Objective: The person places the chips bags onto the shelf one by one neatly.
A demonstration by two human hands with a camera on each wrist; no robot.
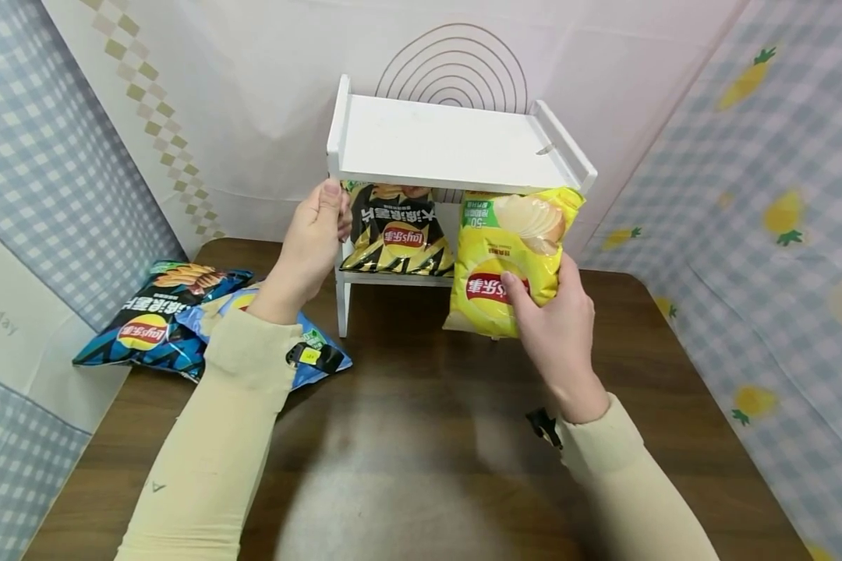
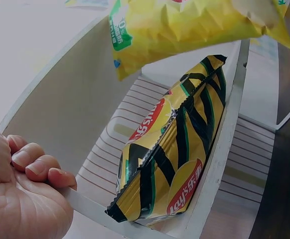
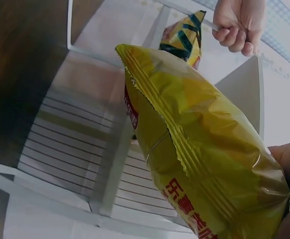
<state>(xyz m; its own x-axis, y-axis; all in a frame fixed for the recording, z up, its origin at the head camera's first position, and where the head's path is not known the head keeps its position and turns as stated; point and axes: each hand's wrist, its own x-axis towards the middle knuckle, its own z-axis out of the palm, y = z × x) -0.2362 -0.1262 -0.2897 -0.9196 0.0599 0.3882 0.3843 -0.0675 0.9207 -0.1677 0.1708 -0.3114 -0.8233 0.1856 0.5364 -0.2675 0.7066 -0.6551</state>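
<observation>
My right hand [image 1: 564, 339] grips a yellow bag of Lay's potato chips [image 1: 501, 245], its thumb across the front. The bag is at the right front of a small white shelf [image 1: 442, 140], just below the top board. At the shelf's left side, my left hand [image 1: 309, 249] holds the upright with curled fingers. Beside that hand, a black-and-gold chip bag [image 1: 400, 234] stands on the shelf's lower board. In the left wrist view, this bag [image 2: 160, 164] leans inside the frame while the yellow bag [image 2: 185, 30] hangs beyond it.
On the brown table [image 1: 407, 467], left of the shelf, lie a blue-and-black chip bag [image 1: 161, 312] and a light blue one [image 1: 316, 354], partly hidden by my left forearm. A white cloth backdrop [image 1: 252, 117] hangs behind the shelf; checked cloth [image 1: 765, 257] borders the right side.
</observation>
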